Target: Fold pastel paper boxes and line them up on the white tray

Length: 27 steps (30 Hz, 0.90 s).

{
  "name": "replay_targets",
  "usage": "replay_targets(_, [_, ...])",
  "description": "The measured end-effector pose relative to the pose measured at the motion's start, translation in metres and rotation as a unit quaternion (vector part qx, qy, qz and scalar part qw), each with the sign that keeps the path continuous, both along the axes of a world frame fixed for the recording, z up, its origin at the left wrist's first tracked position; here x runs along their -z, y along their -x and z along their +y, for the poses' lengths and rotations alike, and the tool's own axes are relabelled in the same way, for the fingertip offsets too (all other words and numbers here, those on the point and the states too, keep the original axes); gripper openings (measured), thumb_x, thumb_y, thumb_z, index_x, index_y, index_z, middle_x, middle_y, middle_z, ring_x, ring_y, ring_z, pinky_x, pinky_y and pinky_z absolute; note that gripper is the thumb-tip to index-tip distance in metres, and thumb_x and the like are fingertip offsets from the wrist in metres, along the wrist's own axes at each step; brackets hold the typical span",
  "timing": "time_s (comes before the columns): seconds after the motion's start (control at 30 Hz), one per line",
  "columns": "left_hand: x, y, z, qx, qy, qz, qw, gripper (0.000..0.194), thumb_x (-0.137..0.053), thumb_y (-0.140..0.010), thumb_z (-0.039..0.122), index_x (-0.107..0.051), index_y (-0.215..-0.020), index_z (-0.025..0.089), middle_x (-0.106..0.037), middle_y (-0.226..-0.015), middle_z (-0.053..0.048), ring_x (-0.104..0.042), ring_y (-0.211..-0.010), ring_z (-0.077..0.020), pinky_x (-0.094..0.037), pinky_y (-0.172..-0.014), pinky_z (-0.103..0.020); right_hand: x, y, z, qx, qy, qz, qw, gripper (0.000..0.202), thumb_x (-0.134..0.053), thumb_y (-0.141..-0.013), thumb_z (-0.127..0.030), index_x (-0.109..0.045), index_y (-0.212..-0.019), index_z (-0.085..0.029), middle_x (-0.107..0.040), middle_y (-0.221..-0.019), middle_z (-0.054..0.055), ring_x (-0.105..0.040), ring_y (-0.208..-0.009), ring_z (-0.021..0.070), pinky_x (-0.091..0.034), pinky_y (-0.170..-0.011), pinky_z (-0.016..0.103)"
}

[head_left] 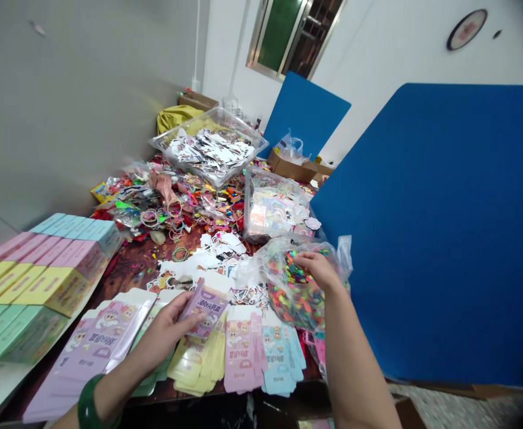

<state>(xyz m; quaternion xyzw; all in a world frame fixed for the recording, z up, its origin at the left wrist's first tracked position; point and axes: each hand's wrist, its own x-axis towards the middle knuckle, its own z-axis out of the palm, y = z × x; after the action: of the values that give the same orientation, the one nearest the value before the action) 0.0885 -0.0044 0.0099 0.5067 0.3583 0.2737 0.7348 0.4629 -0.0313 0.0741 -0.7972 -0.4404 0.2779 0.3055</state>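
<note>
My left hand (pixel 181 319) is closed around a small purple box (pixel 205 310), its top flap raised, above the flat yellow cartons (pixel 199 360). At the mouth of a clear plastic bag (pixel 297 307) full of small colourful pieces is my right hand (pixel 317 266); its fingers are pinched together, and what they hold, if anything, is too small to name. Flat pink cartons (pixel 241 351) and blue cartons (pixel 282 357) lie along the table's front edge, with purple ones (pixel 92 345) farther left. White-backed cut-outs (pixel 199 262) are spread behind the box.
Rows of filled-out coloured boxes (pixel 42 268) stand at the left. Behind are heaped trinkets (pixel 172 196), a clear tub of cut-outs (pixel 212 149) and another tub (pixel 279 208). A blue panel (pixel 435 238) borders the right side.
</note>
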Motion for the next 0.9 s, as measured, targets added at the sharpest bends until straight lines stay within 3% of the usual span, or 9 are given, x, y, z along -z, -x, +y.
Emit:
replay_targets(0.1, [0.004, -0.005, -0.002, -0.006, -0.012, -0.004, 1.0, 0.044, -0.065, -0.079, 0.034, -0.053, -0.118, 0.02, -0.063, -0.118, -0.007, -0.061, -0.103, -0.0245, -0.05, -0.085, -0.033, -0.012, 0.036, 0.002, -0.021, -0.06, 0.118, 0.991, 0.026, -0.064, -0.068, -0.041, -0.059, -0.069, -0.015, -0.049, -0.058, -0.002, -0.036, -0.049, 0.0082, -0.028, -0.048, 0.023])
replay_targets(0.17, [0.005, -0.009, -0.002, -0.02, -0.02, -0.01, 1.0, 0.044, -0.066, -0.078, 0.032, -0.053, -0.118, 0.019, -0.062, -0.12, -0.008, -0.06, -0.104, -0.0245, -0.05, -0.086, -0.033, -0.018, 0.071, 0.007, -0.038, -0.102, 0.137, 0.985, 0.024, -0.066, -0.069, -0.039, -0.06, -0.067, -0.016, -0.052, -0.062, -0.001, -0.041, -0.053, 0.0091, -0.032, -0.053, 0.024])
replay_targets(0.27, [0.005, -0.013, -0.003, -0.031, -0.024, -0.034, 0.999, 0.044, -0.066, -0.078, 0.03, -0.053, -0.118, 0.018, -0.062, -0.12, -0.008, -0.06, -0.105, -0.0243, -0.049, -0.087, -0.034, -0.018, 0.128, 0.014, -0.098, -0.166, 0.095, 0.977, 0.019, -0.065, -0.071, -0.035, -0.063, -0.065, -0.017, -0.062, -0.083, 0.004, -0.055, -0.075, 0.0152, -0.04, -0.067, 0.028])
replay_targets(0.4, [0.001, -0.011, -0.002, -0.048, -0.015, -0.062, 0.997, 0.043, -0.067, -0.077, 0.029, -0.053, -0.116, 0.018, -0.063, -0.117, -0.008, -0.06, -0.103, -0.0235, -0.049, -0.086, -0.033, -0.01, 0.18, 0.019, -0.224, -0.156, -0.02, 0.962, 0.011, -0.061, -0.075, -0.024, -0.07, -0.07, -0.021, -0.063, -0.11, 0.008, -0.054, -0.106, 0.0233, -0.04, -0.089, 0.038])
replay_targets(0.53, [0.003, -0.001, 0.003, -0.067, -0.016, -0.078, 0.995, 0.042, -0.068, -0.077, 0.028, -0.054, -0.115, 0.018, -0.065, -0.111, -0.007, -0.061, -0.102, -0.0229, -0.048, -0.087, -0.033, -0.011, 0.189, 0.029, -0.283, -0.138, -0.047, 0.948, 0.014, -0.059, -0.077, -0.023, -0.072, -0.081, -0.023, -0.062, -0.117, 0.007, -0.053, -0.109, 0.0232, -0.037, -0.095, 0.041])
replay_targets(0.67, [0.01, 0.012, 0.008, -0.088, -0.006, -0.079, 0.993, 0.044, -0.068, -0.077, 0.029, -0.054, -0.116, 0.018, -0.064, -0.114, -0.008, -0.06, -0.103, -0.0238, -0.049, -0.087, -0.034, -0.01, 0.179, 0.057, -0.243, -0.151, -0.036, 0.958, 0.017, -0.055, -0.079, -0.03, -0.067, -0.075, -0.019, -0.067, -0.094, 0.006, -0.061, -0.086, 0.019, -0.045, -0.072, 0.03])
replay_targets(0.77, [0.014, 0.021, 0.009, -0.097, -0.003, -0.071, 0.993, 0.044, -0.069, -0.076, 0.03, -0.055, -0.116, 0.019, -0.063, -0.117, -0.008, -0.06, -0.104, -0.0244, -0.049, -0.086, -0.034, 0.006, 0.176, 0.092, -0.204, -0.117, -0.092, 0.968, 0.02, -0.053, -0.078, -0.031, -0.066, -0.072, -0.018, -0.065, -0.07, 0.003, -0.058, -0.066, 0.0162, -0.041, -0.063, 0.027])
replay_targets(0.9, [0.016, 0.032, 0.008, -0.1, 0.024, -0.084, 0.991, 0.04, -0.069, -0.076, 0.028, -0.057, -0.112, 0.016, -0.066, -0.112, -0.009, -0.061, -0.103, -0.0239, -0.047, -0.088, -0.034, 0.04, 0.192, 0.146, -0.212, -0.064, -0.147, 0.964, 0.019, -0.05, -0.077, -0.024, -0.066, -0.07, -0.016, -0.066, -0.068, 0.003, -0.057, -0.063, 0.0152, -0.039, -0.061, 0.025])
